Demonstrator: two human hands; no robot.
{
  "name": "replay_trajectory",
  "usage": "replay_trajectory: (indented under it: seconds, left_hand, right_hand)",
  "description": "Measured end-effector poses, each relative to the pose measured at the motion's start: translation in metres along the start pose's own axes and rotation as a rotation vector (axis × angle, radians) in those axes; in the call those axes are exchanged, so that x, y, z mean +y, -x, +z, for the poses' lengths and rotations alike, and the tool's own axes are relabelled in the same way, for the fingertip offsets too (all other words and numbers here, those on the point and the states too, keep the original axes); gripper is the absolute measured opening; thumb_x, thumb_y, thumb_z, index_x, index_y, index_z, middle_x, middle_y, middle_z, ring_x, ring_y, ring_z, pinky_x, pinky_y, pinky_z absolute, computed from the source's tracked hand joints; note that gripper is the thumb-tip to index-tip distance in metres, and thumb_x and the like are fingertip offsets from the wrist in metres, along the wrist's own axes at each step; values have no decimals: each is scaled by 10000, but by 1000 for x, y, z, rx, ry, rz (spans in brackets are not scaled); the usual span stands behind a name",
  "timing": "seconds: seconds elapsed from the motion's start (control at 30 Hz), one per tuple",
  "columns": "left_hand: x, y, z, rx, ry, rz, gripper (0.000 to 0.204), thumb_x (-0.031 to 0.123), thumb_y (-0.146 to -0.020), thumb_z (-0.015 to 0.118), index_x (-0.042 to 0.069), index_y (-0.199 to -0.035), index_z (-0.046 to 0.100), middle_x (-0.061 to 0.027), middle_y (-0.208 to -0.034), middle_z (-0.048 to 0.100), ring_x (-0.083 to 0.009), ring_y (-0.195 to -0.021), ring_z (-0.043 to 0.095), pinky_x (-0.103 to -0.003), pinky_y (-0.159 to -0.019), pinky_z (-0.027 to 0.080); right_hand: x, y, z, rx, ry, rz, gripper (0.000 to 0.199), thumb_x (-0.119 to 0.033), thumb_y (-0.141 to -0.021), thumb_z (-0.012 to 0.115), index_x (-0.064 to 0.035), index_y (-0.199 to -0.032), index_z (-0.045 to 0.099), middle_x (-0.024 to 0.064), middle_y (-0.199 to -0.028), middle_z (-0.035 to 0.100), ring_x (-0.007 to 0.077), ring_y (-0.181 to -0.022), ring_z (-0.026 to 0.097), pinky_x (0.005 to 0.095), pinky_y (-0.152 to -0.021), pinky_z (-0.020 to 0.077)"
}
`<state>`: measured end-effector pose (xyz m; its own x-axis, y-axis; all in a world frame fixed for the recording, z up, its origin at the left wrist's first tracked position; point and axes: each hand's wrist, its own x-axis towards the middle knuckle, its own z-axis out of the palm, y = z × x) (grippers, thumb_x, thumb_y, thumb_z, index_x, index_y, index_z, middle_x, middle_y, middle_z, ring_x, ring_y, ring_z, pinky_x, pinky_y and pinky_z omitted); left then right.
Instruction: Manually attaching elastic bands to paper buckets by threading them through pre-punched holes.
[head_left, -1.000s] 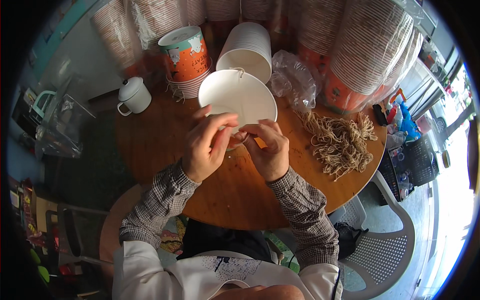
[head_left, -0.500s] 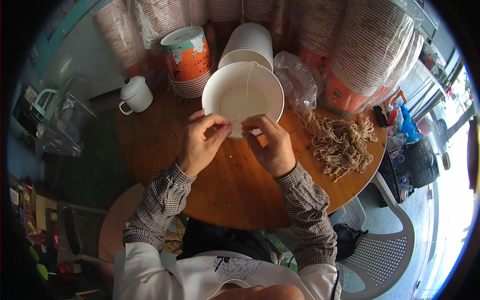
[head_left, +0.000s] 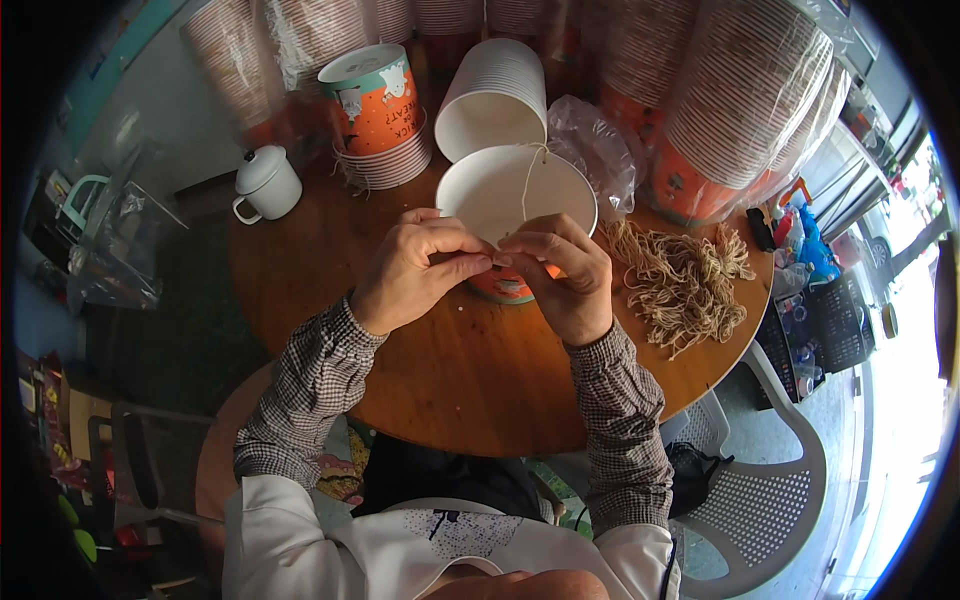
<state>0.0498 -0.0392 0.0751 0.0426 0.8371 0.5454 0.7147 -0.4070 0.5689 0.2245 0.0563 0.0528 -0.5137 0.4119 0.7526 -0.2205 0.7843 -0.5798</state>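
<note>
A white-lined paper bucket point(head_left: 478, 180), orange printed outside, stands on the round wooden table, tilted toward me. A thin beige string point(head_left: 527, 185) is fixed at its far rim and hangs across the opening toward my fingers. My left hand point(head_left: 415, 272) and my right hand point(head_left: 568, 272) meet at the near rim. Thumb and forefinger of each are pinched together on the string there; its end is mostly hidden by the fingertips. To the right lies a loose bundle of cut beige strings point(head_left: 690, 295).
Behind the bucket, a nested stack of white buckets point(head_left: 495, 95) lies on its side. An inverted orange bucket point(head_left: 385, 115) sits on more buckets at left, near a white lidded mug point(head_left: 270, 187). Plastic-wrapped bucket stacks point(head_left: 745, 105) line the back. A crumpled clear bag point(head_left: 595, 150) lies between.
The bucket has shifted right and nearer, tipping so its orange outside shows. My hands have come together, fingertips meeting at the near rim, where they were apart before.
</note>
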Motion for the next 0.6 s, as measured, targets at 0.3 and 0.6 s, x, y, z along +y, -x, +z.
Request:
replay_trajectory:
  seconds: [0.3,0.6]
  left_hand:
    - [12,-2,4,-32,364,-284,166,158,-859,667,-8,-869,676,-41,-782,683,-90,-747,615,-258,-736,480]
    - [17,-2,3,-34,493,-394,137,90,-898,620,-42,-923,643,-28,-886,652,-69,-848,590,-211,-786,483]
  right_hand:
    - [3,-5,-3,304,-136,115,150,-15,-791,697,-22,-939,677,74,-1000,607,168,-883,598,272,-799,471]
    - [7,2,-16,39,-153,143,200,-119,-718,779,-72,-900,710,19,-1028,620,196,-1038,529,372,-1011,322]
